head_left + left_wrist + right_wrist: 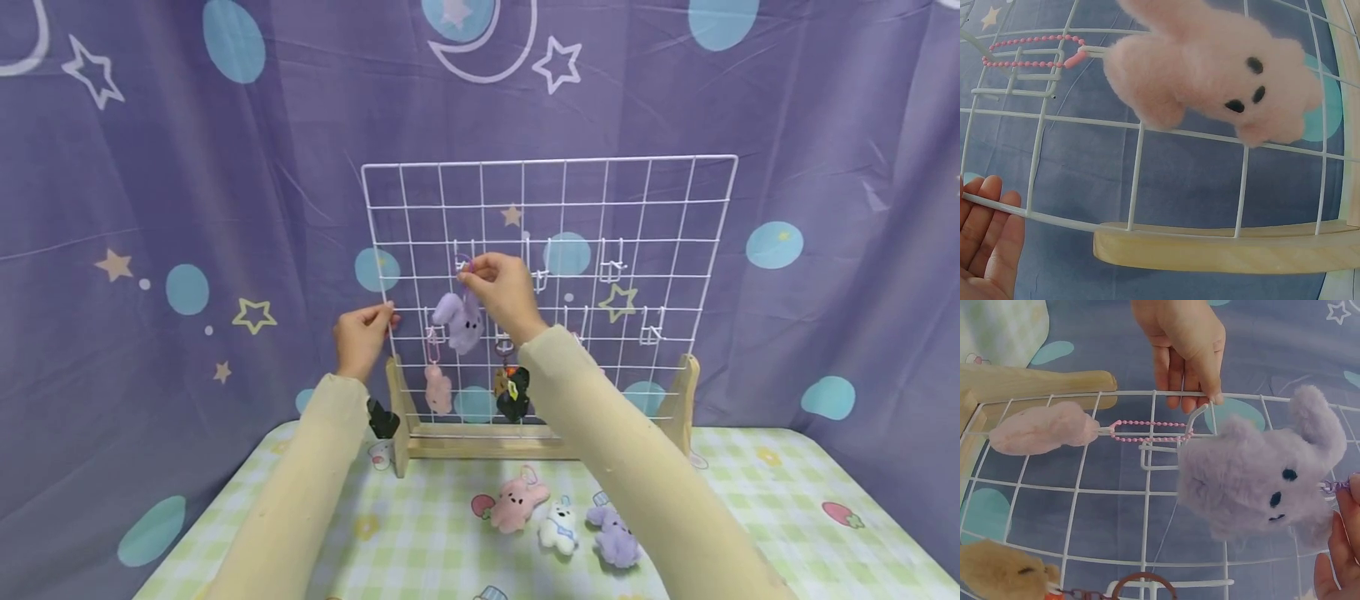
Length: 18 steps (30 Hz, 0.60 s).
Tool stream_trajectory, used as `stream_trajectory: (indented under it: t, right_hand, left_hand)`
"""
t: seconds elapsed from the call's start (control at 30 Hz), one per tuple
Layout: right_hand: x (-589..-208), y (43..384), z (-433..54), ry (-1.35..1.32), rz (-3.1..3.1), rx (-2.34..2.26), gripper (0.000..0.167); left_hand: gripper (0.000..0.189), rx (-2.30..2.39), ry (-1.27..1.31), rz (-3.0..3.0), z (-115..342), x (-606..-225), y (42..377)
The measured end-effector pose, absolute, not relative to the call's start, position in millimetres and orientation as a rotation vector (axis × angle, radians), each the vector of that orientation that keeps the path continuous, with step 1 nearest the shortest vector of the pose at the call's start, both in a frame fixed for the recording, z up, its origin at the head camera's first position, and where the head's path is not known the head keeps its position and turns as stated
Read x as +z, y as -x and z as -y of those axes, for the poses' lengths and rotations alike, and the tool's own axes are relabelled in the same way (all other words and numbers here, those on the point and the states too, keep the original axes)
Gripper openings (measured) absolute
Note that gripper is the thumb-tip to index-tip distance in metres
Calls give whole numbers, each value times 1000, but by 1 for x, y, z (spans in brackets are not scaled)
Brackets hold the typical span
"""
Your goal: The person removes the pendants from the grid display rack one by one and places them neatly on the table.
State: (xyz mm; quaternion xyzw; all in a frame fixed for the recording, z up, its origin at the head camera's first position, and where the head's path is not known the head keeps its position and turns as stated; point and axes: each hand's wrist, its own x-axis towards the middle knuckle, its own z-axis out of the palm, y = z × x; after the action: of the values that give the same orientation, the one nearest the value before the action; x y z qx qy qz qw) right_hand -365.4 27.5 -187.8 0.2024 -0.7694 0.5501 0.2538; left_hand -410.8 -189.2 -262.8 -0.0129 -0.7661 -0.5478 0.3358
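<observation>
A lavender plush bunny keychain (463, 323) hangs from my right hand (504, 287), which pinches its purple ring and chain near an upper hook on the left part of the grid. Its face shows in the right wrist view, while the right hand (1341, 553) is partly cut off there. My left hand (362, 340) grips the left edge wire of the white wire grid (564, 160), thumb on one side and fingers on the other. Below the lavender bunny, a pink plush keychain (1210, 72) hangs by a pink bead chain from a lower hook.
Brown and black plush keychains (513, 396) hang on another lower hook. Several white hooks, one at the right (651, 333), sit on the grid. The grid stands in a wooden base (487, 448). Pink (517, 502), white (558, 528) and lavender (617, 540) plushes lie on the checked tablecloth.
</observation>
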Motion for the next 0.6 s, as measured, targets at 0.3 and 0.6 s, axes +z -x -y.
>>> stream_trajectory:
  t: [0.3,0.6]
  right_hand:
    - [-190,355,-32,-608,2136,1375,7]
    - [-200,347,-40,-632,2140,1383,8]
  left_hand:
    - [27,-1423,38,1982,188,-263,411]
    - [26,-1414,41,1972,187,-263,410]
